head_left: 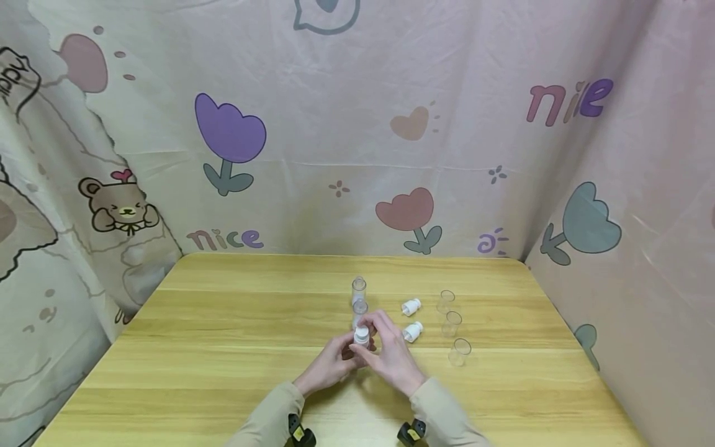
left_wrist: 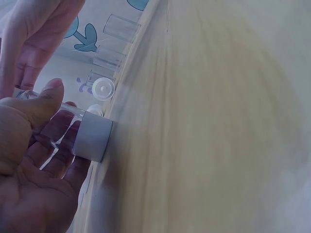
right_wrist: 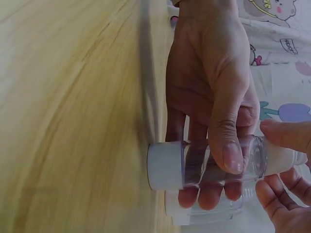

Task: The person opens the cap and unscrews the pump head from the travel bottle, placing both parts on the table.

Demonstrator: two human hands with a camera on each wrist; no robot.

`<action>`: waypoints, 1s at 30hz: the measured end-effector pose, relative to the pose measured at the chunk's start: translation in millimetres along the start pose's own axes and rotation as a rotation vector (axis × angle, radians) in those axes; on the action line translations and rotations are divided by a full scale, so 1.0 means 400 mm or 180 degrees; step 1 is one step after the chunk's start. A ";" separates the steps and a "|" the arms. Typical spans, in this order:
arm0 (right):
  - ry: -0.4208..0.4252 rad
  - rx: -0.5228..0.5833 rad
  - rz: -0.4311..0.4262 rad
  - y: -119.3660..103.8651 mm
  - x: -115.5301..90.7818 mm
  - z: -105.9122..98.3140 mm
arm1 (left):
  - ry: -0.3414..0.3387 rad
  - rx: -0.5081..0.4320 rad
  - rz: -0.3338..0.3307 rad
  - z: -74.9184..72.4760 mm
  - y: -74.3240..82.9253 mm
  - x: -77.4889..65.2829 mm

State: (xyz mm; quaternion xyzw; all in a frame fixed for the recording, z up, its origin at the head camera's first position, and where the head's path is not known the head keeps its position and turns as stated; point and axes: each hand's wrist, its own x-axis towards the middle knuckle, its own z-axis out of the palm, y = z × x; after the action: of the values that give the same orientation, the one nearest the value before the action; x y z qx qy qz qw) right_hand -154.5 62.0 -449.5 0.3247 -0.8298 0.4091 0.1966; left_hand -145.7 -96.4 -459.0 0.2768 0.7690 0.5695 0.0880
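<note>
My left hand [head_left: 331, 365] holds a small clear bottle [right_wrist: 165, 166] with a white base, its thumb and fingers wrapped round the body. The bottle stands upright, its base at or just above the table. On its mouth sits a white pump top [head_left: 362, 336], which the fingertips and thumb of my right hand [head_left: 393, 357] pinch. Whether the top is threaded on, I cannot tell. Just behind the hands, two more clear bottles stand in a line, a nearer bottle [head_left: 360, 309] and a farther bottle [head_left: 359, 288]; neither shows a top.
Two loose white pump tops lie right of the hands, a farther top [head_left: 411, 307] and a nearer top [head_left: 413, 332]. Three clear caps stand beyond them in a row: the back cap [head_left: 446, 301], middle cap [head_left: 452, 323] and front cap [head_left: 460, 352]. A printed curtain [head_left: 313, 124] encloses the wooden table [head_left: 223, 335].
</note>
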 end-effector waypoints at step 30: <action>0.0033 0.0197 0.0117 -0.005 0.000 -0.009 | 0.0015 -0.0111 0.0086 0.003 -0.007 -0.002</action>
State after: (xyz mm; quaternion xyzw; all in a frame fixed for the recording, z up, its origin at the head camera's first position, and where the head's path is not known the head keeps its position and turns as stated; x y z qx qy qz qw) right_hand -152.7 63.9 -446.4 0.3133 -0.8215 0.4397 0.1832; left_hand -145.6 -96.5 -462.1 0.2842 0.7553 0.5846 0.0833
